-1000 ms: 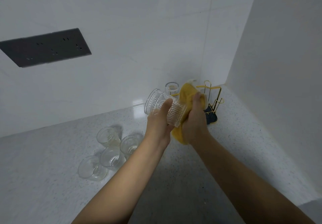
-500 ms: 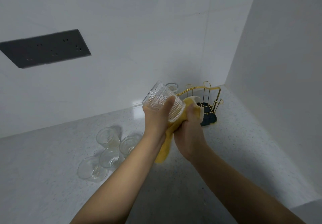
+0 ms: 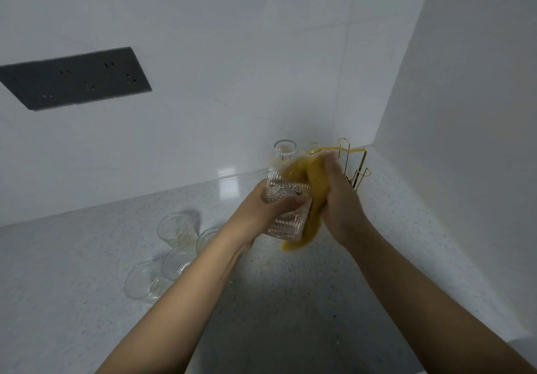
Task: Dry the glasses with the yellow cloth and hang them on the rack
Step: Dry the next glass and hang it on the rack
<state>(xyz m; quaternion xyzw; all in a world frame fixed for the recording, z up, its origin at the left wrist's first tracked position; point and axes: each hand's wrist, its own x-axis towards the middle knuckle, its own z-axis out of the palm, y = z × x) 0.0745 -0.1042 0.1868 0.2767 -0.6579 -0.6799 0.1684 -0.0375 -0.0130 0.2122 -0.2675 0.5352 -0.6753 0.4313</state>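
Head view caught us mid-wipe: our left hand clamped around the ribbed glass, steadying it so our right hand, gripping the yellow cloth, could rub its side. We worked just in front of the gold rack, where one glass showed. Four glasses waited on the desk, left of us.

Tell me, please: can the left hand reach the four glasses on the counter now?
Probably not yet: the left hand grips the ribbed glass being dried. The four glasses lie close beside its forearm with nothing between, so the path looks free once it lets go.
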